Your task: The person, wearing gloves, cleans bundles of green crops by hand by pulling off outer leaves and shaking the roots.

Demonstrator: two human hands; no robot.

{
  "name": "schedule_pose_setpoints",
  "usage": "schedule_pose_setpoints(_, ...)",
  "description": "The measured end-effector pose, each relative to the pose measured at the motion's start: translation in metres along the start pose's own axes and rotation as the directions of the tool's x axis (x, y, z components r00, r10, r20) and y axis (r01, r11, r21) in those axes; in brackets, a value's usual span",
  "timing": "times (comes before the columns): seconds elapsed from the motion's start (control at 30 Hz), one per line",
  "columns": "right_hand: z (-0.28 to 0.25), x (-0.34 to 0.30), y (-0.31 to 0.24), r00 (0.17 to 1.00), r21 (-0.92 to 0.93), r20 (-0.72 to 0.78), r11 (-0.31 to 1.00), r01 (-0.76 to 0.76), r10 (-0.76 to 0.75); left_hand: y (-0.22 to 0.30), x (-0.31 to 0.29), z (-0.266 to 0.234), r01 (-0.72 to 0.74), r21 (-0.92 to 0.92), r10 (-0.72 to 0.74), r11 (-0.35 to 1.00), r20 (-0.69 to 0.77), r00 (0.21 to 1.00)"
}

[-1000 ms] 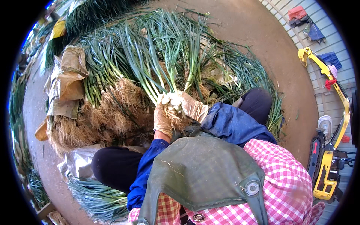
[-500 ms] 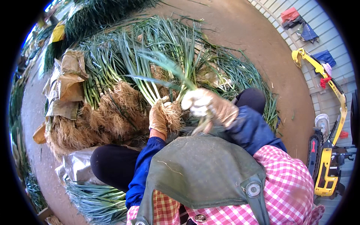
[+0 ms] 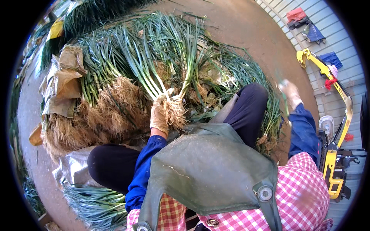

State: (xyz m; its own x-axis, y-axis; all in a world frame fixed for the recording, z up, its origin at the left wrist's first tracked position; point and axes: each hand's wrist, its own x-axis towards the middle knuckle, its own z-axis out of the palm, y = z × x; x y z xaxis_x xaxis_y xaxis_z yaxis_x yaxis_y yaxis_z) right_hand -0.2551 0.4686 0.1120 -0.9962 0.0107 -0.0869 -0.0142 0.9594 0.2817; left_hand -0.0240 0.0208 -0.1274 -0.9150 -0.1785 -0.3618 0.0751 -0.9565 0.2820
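My left hand (image 3: pixel 158 115), in a tan-and-white glove, is closed round a bunch of green garlic (image 3: pixel 153 87) just above the roots. The pale stems fan upward into long green leaves, and tangled tan roots (image 3: pixel 175 112) hang beside my fingers. Far out to the right, past my knee, is my gloved right hand (image 3: pixel 291 93). It is smeared by motion, so its fingers cannot be made out. A thin green strip of leaf (image 3: pixel 286 104) shows blurred beside that hand; whether it is held is unclear.
A large heap of rooted green garlic (image 3: pixel 115 92) lies ahead and left, beside brown sacking (image 3: pixel 69 73). More leaves (image 3: pixel 96 204) lie by my left knee (image 3: pixel 111 167). My right knee (image 3: pixel 250 107) stands between the heap and my right arm. A yellow toy-like excavator (image 3: pixel 333 173) is at far right.
My right hand has swung from beside the left hand out to the far right, past my knee. The left hand keeps its hold on the bunch.
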Motion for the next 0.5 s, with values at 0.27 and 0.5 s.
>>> schedule_pose_setpoints(0.27, 0.049, -0.052, -0.358, 0.494, 0.894, 0.159, 0.338, 0.296, -0.855, -0.008, 0.013, -0.019, 0.116, 0.089, -0.114, 0.989, -0.029, 0.993)
schedule_pose_setpoints(0.5, 0.132, -0.057, -0.424, 0.366, 0.355, -0.15, 0.295, 0.887, -0.919, -0.005, -0.001, -0.003, 0.006, 0.241, 0.028, 0.971, -0.136, 0.99)
